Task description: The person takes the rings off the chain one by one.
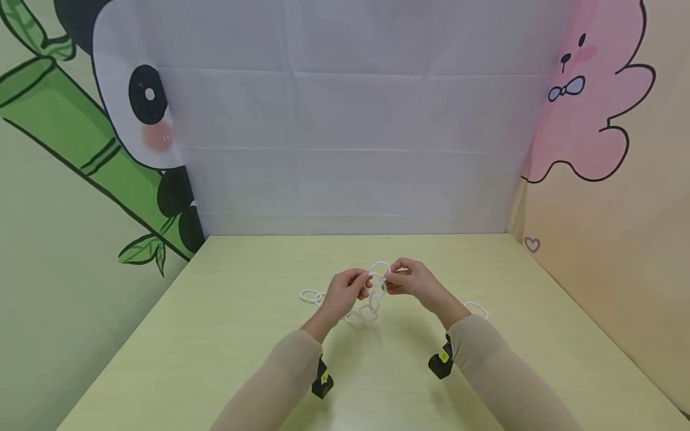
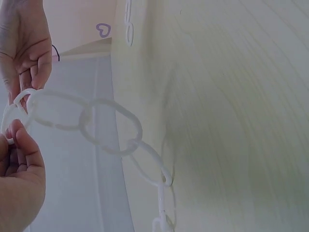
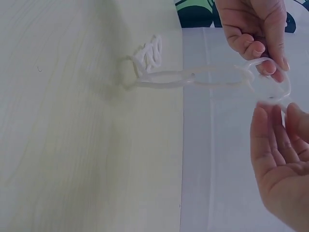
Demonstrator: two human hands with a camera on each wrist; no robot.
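- White chain (image 2: pixel 86 115): partly joined, we judge.
- Left hand (image 1: pixel 345 288), right hand (image 1: pixel 414 279): fingers of both pinching it.
- Spare links (image 2: pixel 128 23): aside on desk (image 1: pixel 215 335) (left unjoined, apparently).

Head view: Looks forward and down across the surface (image 1: pixel 388 371) to the white backdrop (image 1: pixel 350 120), farthest off, with left hand (image 1: pixel 343 291) and right hand (image 1: pixel 416 279) small near the middle.
Left wrist view: Sits close to the left hand, turned sideways, facing the right hand and the purple heart (image 2: pixel 103 30).
Right wrist view: Sits close to the right hand, also turned sideways, facing the left hand and the green-and-black print (image 3: pixel 193 9).
Both wrist views: Share the hands, part of the white chain (image 2: pixel 133 144), surface and backdrop.
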